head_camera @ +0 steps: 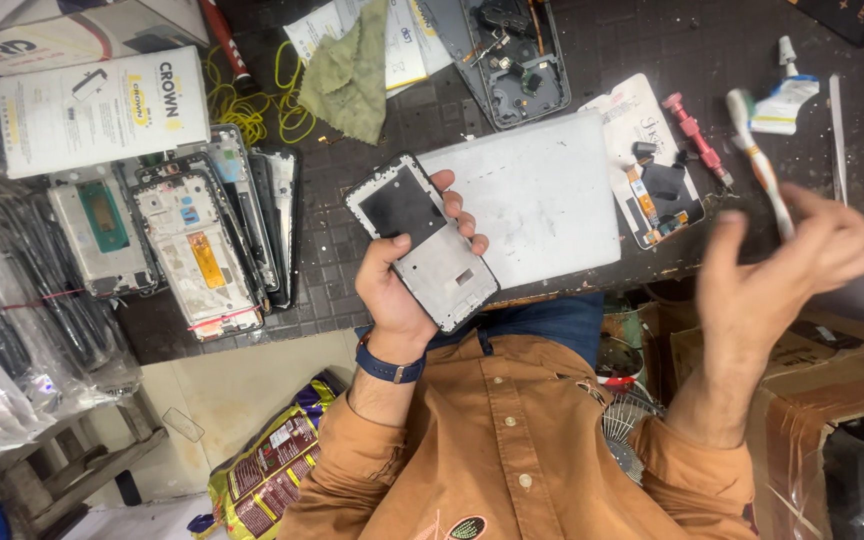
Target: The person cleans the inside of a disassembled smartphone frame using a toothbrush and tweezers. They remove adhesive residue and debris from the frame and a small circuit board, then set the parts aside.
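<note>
Phone frame (pixel 422 245) sat face-up in your left hand (pixel 392 290), grip clamped around its edges, held above the desk (pixel 352 300) near the white plate (pixel 542 195). Your right hand (pixel 782 270), blurred, seemingly pinched a toothbrush (pixel 757 160) bristles-up, probably for cleaning the frame.

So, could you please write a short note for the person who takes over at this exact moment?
Left hand: holds an opened phone frame over the table edge, inner side up.
Right hand: raised and blurred, holds a toothbrush, not touching the frame.
On the table: white board, small phone parts, stack of other frames, green cloth.
Done: frame is stripped and in hand.
Left: brush has not reached the frame.
</note>
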